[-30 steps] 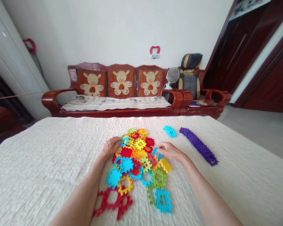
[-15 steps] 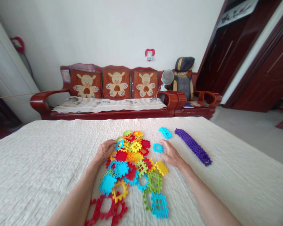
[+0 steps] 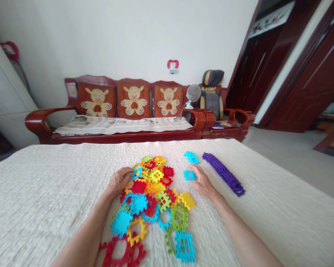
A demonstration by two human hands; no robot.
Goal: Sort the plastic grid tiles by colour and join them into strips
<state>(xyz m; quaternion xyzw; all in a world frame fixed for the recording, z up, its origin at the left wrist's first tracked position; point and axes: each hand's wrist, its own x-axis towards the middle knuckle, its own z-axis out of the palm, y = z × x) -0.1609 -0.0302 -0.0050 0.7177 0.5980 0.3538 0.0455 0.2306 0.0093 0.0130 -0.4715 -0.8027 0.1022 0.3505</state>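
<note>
Small blue piece (image 3: 189,175) is held in my right grip (image 3: 202,181), right of the pile (image 3: 156,187). My left grip (image 3: 120,180) meets its left edge; how wide, I can't tell.

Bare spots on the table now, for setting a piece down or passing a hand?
Widest: the cloth left of the left hand. Also right of the purple row, and the near strip between the blue window piece and right forearm. Crowded: the mixed pile between the hands.
</note>
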